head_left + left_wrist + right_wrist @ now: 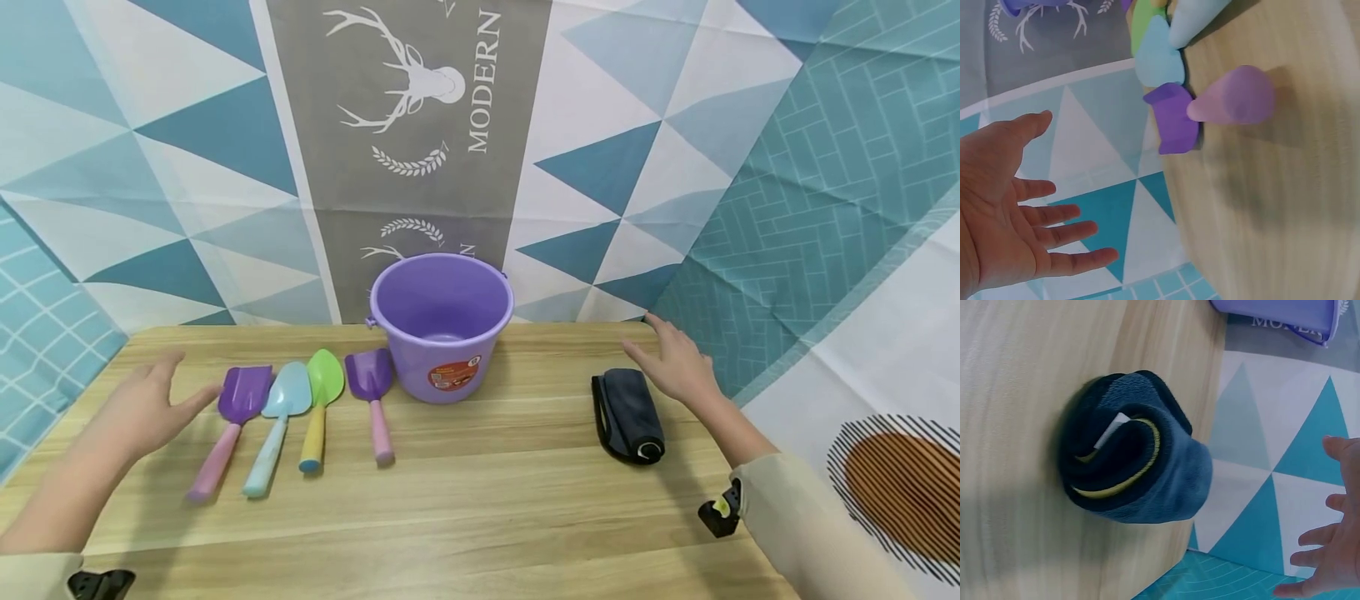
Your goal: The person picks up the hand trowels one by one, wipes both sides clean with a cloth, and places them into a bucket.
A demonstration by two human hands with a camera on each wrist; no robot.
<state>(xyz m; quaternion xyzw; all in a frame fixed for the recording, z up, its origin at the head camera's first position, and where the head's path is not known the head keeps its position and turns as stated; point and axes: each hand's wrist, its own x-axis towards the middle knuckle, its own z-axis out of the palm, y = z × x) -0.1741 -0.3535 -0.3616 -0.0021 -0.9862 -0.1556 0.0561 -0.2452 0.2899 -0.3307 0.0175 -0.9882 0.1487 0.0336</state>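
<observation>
1. Head view: My left hand (146,408) is released, its fingers extended, thumb pointing towards the leftmost purple shovel (245,393). That shovel lies on the wooden surface (487,517) with its pink handle towards me. Going right, a light blue shovel (288,390), a green shovel (326,379) with a yellow handle, and a second purple shovel (369,375) with a pink handle lie in a row, blades pointing away from me. The second purple shovel is just beside a purple bucket (480,354), which stands upright near the far edge with an orange-red label on its front. My right hand (675,362) is also released, fingers stretched out, near the dark rolled bundle (633,417) lying on the right part of the surface. Behind it all hangs a patterned cloth (600,108) with triangles, a deer head and the word MODERN.

2. Left wrist view: My left palm shows, fingers spread apart and holding nothing. The leftmost purple shovel is well apart from my fingertips, its pink handle end facing the camera; the light blue blade sits next to its blade.

3. Right wrist view: The bundle's coiled end shows a yellow edge and a white tag (1112,430). My right hand, partly cut off by the frame, is apart from it, fingers spread.
</observation>
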